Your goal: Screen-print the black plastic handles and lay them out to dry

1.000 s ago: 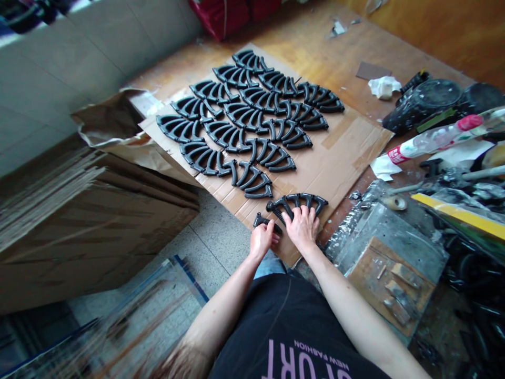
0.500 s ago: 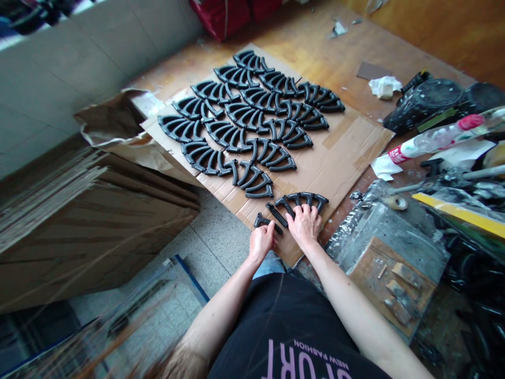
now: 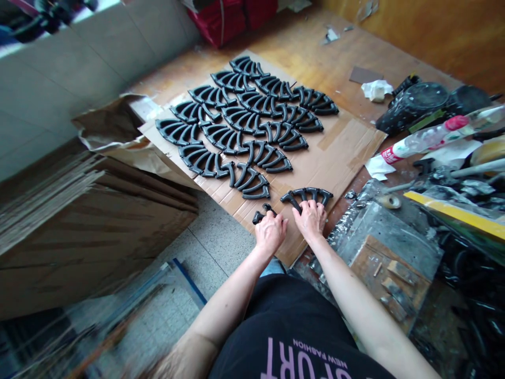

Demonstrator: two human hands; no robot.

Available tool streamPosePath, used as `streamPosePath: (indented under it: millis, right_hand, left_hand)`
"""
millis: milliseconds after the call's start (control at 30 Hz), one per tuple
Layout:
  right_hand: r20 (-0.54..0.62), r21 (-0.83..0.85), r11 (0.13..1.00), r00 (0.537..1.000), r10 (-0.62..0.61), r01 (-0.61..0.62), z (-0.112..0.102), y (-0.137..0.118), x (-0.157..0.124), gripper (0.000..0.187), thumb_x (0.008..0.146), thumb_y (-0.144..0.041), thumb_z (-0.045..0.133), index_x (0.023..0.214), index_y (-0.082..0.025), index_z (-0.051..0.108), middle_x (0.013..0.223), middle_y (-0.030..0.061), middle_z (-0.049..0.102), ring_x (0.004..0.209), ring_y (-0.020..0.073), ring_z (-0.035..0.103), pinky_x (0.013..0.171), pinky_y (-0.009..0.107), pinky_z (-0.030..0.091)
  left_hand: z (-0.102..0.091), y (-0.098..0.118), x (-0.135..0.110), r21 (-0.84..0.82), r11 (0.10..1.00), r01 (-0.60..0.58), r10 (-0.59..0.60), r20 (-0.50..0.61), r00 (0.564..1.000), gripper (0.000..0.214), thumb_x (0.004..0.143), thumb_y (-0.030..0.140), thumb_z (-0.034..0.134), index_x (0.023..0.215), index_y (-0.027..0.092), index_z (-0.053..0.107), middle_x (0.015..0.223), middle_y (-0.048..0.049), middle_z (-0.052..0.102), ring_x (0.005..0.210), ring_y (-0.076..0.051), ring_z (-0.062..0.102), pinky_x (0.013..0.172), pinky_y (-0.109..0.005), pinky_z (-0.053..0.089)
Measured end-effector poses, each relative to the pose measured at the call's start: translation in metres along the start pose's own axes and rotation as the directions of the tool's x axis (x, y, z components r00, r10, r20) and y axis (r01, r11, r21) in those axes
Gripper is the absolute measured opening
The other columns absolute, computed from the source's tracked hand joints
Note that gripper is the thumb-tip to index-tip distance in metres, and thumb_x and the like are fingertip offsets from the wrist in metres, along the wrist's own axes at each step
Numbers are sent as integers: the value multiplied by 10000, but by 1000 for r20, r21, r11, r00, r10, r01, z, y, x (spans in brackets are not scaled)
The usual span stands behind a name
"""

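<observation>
My left hand point(image 3: 270, 231) is closed over two short black curved handle-like pieces point(image 3: 258, 217) near the front corner of the cardboard sheet; their ends poke out past my knuckles. To its right, my right hand point(image 3: 311, 218) has its fingers bent over the lower ends of a small fan of black curved pieces point(image 3: 311, 193), whose thick upper ends touch in an arc. My fingers partly hide both groups. Farther back on the cardboard point(image 3: 335, 158), several rows of the same glossy black pieces point(image 3: 244, 121) lie nested in fans.
Right of the cardboard are a plastic bottle point(image 3: 424, 139), dark tubs point(image 3: 426, 100), a tape roll point(image 3: 390, 201) and a board with wood blocks point(image 3: 402, 275). Stacked flat cardboard point(image 3: 98, 226) stands on the left beside an open paper bag point(image 3: 114, 126). A red bag point(image 3: 221, 21) sits behind.
My left hand has moved right and now covers the ribbed piece that lay between my hands. My right hand and its fan have shifted slightly right. The camera view has also moved a little.
</observation>
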State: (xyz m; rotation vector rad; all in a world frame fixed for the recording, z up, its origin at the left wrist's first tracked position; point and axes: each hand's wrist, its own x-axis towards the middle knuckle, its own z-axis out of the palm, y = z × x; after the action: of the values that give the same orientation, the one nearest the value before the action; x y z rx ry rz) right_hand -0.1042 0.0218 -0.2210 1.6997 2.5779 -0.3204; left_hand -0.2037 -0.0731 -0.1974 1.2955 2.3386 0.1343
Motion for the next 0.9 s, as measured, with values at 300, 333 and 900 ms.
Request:
streamPosePath:
  millis: [300, 333, 900]
  right_hand:
    - [19, 25, 1000, 1000, 4, -4, -4, 8, 6, 265, 901, -402, 533, 1009, -198, 661, 1134, 125, 595, 1118, 318, 424, 881, 430, 333]
    - [19, 25, 1000, 1000, 1, -2, -4, 8, 6, 266, 902, -405, 532, 1008, -198, 661, 1135, 124, 595, 1119, 318, 423, 881, 430, 333]
    - [14, 21, 1000, 1000, -1, 1, -1, 11, 6, 275, 910, -441, 530, 1021, -223, 656, 1138, 114, 592, 1138, 315, 410, 901, 447, 331]
  left_hand:
    - [4, -7, -10, -45, 999, 23, -25, -55, 998, 338, 943, 455, 433, 1141, 282, 646, 1045, -60, 612, 886, -192, 634, 670, -271, 455]
    - [5, -8, -11, -53, 998, 21, -24, -65, 998, 339, 944, 452, 433, 1147, 283, 644, 1059, -60, 612, 889, -187, 632, 677, -269, 456]
    - [8, 4, 5, -238, 971, 15, -23, -29, 999, 302, 934, 419, 486, 1156, 238, 583, 1043, -65, 683, 939, -191, 662, 783, -259, 476]
